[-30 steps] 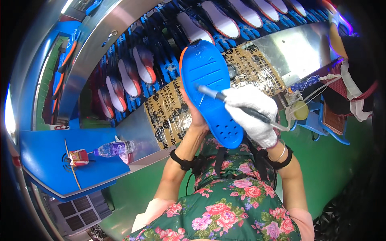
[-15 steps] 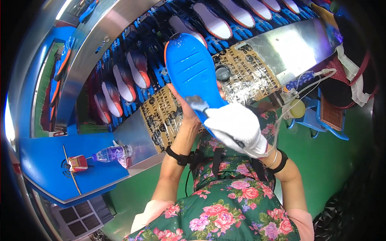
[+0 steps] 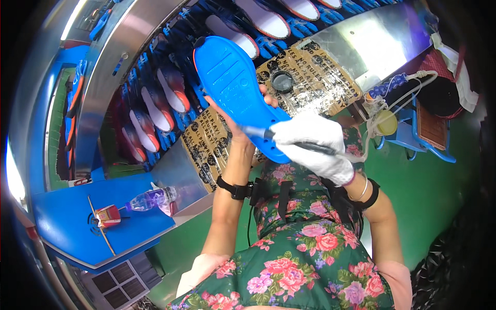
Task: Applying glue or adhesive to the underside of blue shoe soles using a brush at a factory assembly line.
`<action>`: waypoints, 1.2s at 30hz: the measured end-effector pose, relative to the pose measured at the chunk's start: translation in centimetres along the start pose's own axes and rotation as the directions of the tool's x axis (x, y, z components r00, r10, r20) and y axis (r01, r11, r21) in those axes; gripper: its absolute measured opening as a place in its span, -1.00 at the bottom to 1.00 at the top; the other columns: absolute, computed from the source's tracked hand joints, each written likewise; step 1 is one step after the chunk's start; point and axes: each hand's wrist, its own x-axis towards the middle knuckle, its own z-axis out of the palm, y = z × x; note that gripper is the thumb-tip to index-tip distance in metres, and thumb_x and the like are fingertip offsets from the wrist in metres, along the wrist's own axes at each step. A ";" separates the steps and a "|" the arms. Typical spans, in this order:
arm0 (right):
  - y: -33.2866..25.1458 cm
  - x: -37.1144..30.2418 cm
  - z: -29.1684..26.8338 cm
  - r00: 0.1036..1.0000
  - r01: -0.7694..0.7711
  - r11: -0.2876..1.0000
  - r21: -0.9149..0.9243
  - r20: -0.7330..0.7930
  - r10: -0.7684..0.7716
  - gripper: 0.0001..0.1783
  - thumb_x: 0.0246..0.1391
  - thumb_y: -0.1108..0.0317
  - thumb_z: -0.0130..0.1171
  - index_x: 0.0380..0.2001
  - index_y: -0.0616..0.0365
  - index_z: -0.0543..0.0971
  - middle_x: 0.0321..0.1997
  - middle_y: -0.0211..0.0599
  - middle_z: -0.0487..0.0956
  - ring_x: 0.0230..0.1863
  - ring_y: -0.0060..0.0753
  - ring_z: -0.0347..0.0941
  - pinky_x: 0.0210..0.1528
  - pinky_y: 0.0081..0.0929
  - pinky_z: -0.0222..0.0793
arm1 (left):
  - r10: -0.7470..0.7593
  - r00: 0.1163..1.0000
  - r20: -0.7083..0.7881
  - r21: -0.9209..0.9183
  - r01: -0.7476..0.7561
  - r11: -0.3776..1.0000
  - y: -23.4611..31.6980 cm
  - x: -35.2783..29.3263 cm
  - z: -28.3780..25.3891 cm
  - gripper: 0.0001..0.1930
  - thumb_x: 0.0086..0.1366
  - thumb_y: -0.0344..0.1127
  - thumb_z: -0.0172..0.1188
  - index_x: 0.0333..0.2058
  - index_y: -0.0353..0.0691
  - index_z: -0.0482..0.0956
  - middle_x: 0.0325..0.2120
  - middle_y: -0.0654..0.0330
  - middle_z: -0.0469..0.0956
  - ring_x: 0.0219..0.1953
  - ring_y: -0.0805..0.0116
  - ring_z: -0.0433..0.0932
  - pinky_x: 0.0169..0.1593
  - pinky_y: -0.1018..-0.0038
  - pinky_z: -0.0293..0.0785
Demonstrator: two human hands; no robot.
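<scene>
Both sole [image 3: 230, 77] edges in L hand [image 3: 237, 135], R hand [image 3: 314, 135] w/ brush [image 3: 261, 132] across

your sole [image 3: 230, 77]: bright blue, thin orange edge | your gloved right hand [image 3: 315, 142]: white | your apron [image 3: 281, 263]: dark green, pink-red floral | side tabletop [image 3: 67, 206]: blue | floor [image 3: 413, 191]: green | taped covering [image 3: 330, 77]: brown, black lettering

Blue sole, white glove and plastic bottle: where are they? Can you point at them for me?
Blue sole [image 3: 236, 88]: head view, middle of the face toward the camera.
White glove [image 3: 318, 133]: head view, its cloth, near the middle.
Plastic bottle [image 3: 151, 199]: head view, middle of its side.
</scene>
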 end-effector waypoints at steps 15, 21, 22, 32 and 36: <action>0.1 -2.4 1.7 0.935 0.339 0.884 -0.323 0.221 -0.278 -0.64 -0.06 0.54 0.36 -0.12 0.10 0.69 -0.15 -0.21 0.69 -0.23 -0.21 0.62 -0.21 -0.32 0.54 | -0.276 0.957 0.095 0.242 0.246 0.939 3.2 2.3 -0.3 0.30 -0.07 0.80 -0.12 0.33 -0.29 0.20 -0.11 -0.19 0.54 -0.32 -0.08 0.61 -0.22 0.05 0.56; 0.4 -1.3 1.0 0.957 0.149 0.989 0.020 0.249 -0.150 -0.76 -0.08 0.43 0.41 -0.25 0.06 0.72 -0.21 -0.27 0.71 -0.31 -0.26 0.62 -0.25 -0.36 0.54 | -0.487 0.843 0.229 0.156 0.462 0.873 4.1 2.8 -0.1 0.30 -0.05 0.80 -0.21 0.39 -0.23 0.12 -0.05 -0.28 0.53 -0.20 -0.16 0.66 -0.18 0.03 0.67; -0.3 -1.6 0.9 0.965 0.126 0.991 -0.055 0.238 -0.110 -0.77 -0.09 0.52 0.39 -0.28 0.12 0.72 -0.20 -0.17 0.72 -0.24 -0.21 0.65 -0.20 -0.32 0.54 | -0.531 0.826 0.190 0.187 0.500 0.846 4.2 2.5 -0.4 0.27 -0.02 0.78 -0.16 0.39 -0.24 0.11 -0.02 -0.30 0.51 -0.19 -0.17 0.65 -0.16 0.05 0.65; 0.7 -0.9 1.6 0.925 0.137 0.990 0.045 0.350 -0.144 -0.77 -0.06 0.47 0.42 -0.25 0.09 0.72 -0.18 -0.26 0.71 -0.27 -0.26 0.60 -0.23 -0.34 0.52 | -0.646 0.760 -0.066 0.455 0.599 0.658 5.2 3.0 -1.2 0.12 0.11 0.69 -0.23 0.39 -0.11 0.17 0.08 -0.23 0.50 -0.19 -0.24 0.65 -0.18 -0.10 0.66; 1.4 -1.1 1.4 0.908 0.186 0.979 -0.083 0.396 -0.139 -0.77 -0.06 0.50 0.41 -0.25 0.10 0.70 -0.20 -0.21 0.71 -0.30 -0.24 0.59 -0.23 -0.35 0.52 | -0.576 0.762 -0.296 0.638 0.607 0.475 5.1 4.1 1.1 0.10 0.15 0.67 -0.29 0.38 -0.15 0.18 0.09 -0.24 0.49 -0.17 -0.24 0.65 -0.16 -0.17 0.64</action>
